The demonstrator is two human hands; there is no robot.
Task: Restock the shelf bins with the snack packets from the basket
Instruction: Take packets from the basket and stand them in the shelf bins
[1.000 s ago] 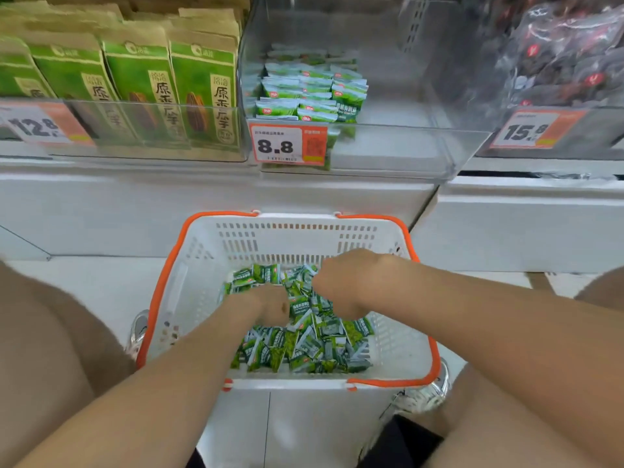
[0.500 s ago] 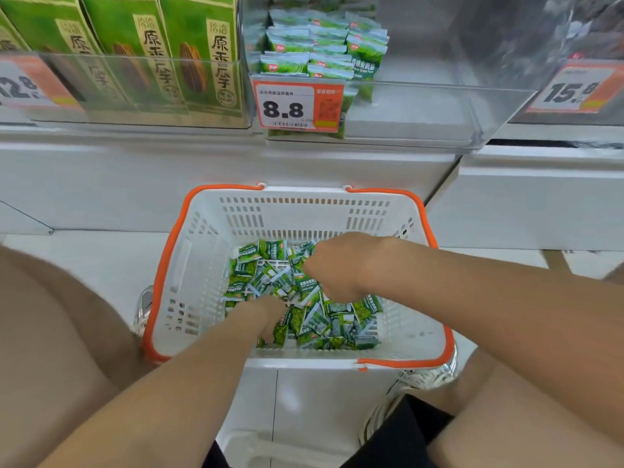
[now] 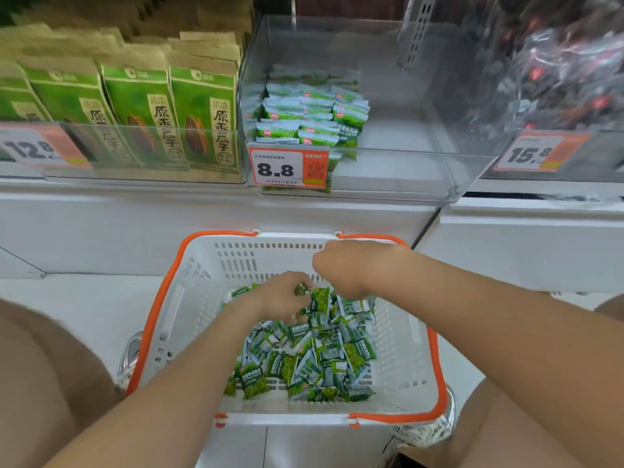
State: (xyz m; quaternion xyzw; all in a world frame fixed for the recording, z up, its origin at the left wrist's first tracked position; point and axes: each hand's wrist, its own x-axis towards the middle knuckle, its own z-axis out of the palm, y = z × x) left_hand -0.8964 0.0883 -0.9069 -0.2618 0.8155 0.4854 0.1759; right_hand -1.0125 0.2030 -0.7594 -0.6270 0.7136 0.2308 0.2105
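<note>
Packets are lying in a heap in our white basket, so we are thinking most of the job is waiting. The clear bin above is holding only a few rows on its left side. Our left hand is pinching a green packet. Our right hand is curling just above the heap; we are not able to tell if it is holding anything. The packets are looking shiny and crinkly, the basket hard and full of holes.
</note>
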